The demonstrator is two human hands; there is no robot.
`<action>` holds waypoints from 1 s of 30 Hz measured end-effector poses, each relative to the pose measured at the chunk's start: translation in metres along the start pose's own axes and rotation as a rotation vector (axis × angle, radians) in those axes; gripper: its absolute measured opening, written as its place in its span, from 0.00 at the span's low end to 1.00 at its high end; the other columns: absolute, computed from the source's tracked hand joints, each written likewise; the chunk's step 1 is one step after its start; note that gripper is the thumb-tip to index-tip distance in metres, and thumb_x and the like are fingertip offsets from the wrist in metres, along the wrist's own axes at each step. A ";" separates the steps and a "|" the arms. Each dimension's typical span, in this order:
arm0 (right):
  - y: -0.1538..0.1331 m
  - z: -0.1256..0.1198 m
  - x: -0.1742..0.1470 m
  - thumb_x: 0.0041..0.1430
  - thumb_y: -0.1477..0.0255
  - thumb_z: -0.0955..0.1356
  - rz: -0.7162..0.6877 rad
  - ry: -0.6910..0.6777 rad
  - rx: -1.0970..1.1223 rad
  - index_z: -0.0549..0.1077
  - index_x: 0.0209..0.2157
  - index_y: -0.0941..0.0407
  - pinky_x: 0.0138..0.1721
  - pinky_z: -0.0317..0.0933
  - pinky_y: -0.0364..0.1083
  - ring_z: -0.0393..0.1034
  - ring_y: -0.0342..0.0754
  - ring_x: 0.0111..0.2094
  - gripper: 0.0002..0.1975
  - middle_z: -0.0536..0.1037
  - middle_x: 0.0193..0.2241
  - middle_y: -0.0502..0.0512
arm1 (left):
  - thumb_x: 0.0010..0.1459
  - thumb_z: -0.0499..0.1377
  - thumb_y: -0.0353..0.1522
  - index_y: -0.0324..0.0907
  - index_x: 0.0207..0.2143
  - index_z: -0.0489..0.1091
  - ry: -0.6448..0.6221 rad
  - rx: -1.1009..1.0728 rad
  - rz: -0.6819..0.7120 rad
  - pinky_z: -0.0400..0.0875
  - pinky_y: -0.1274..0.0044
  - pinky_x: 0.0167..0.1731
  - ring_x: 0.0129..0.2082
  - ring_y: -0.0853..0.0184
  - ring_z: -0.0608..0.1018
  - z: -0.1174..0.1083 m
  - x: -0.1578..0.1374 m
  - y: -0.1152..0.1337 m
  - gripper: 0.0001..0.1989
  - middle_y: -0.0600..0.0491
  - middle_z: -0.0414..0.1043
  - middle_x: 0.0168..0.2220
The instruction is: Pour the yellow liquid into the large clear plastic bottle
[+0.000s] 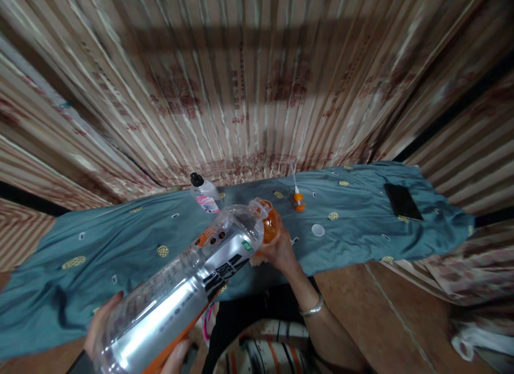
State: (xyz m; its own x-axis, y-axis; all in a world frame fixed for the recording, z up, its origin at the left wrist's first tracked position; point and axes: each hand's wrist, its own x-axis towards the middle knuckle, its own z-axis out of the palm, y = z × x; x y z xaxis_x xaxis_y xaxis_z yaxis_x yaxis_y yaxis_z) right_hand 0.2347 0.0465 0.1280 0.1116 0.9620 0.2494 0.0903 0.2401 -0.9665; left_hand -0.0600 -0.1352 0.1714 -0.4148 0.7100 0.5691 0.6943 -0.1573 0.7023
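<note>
Clasps large silver-labelled bottle (180, 288), tilted, near its base with left hand (101, 321); grips orange container (271, 225) by its neck with right hand (280, 248).

Illegible black lettering (225, 270) on the large bottle (176, 293), unreadable dark characters (235, 90) on the curtain (257, 143).

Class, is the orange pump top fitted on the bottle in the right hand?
No, the pump top lies on the cloth, apart from that bottle.

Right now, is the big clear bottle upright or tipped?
Tipped: the big clear bottle slants from the left hand near its base, its neck at the orange container in the right hand.
</note>
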 end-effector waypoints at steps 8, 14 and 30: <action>0.001 -0.001 0.000 0.50 0.70 0.89 0.017 0.005 -0.008 0.80 0.76 0.49 0.71 0.91 0.62 0.96 0.68 0.66 0.52 0.97 0.65 0.62 | 0.54 0.86 0.56 0.47 0.84 0.71 0.041 -0.003 0.004 0.66 0.17 0.79 0.72 0.18 0.79 0.001 0.000 -0.002 0.62 0.31 0.76 0.74; 0.007 0.000 0.000 0.48 0.67 0.91 0.031 -0.011 0.011 0.79 0.76 0.50 0.72 0.90 0.62 0.96 0.68 0.67 0.54 0.96 0.67 0.64 | 0.52 0.86 0.57 0.49 0.83 0.75 0.047 -0.004 0.086 0.66 0.05 0.66 0.64 0.15 0.81 -0.001 0.004 -0.013 0.62 0.30 0.79 0.69; 0.011 0.001 0.000 0.50 0.69 0.89 -0.012 0.016 -0.005 0.80 0.74 0.49 0.72 0.91 0.64 0.96 0.68 0.67 0.50 0.97 0.66 0.63 | 0.40 0.91 0.56 0.58 0.84 0.75 0.082 -0.009 0.105 0.64 0.02 0.62 0.66 0.07 0.80 0.005 0.005 -0.007 0.69 0.32 0.79 0.72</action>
State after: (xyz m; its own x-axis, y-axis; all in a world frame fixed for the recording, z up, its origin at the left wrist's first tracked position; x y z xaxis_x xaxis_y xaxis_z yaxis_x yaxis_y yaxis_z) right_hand 0.2345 0.0488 0.1171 0.1260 0.9568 0.2622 0.0971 0.2511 -0.9631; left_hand -0.0647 -0.1271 0.1673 -0.3874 0.6307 0.6724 0.7310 -0.2342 0.6409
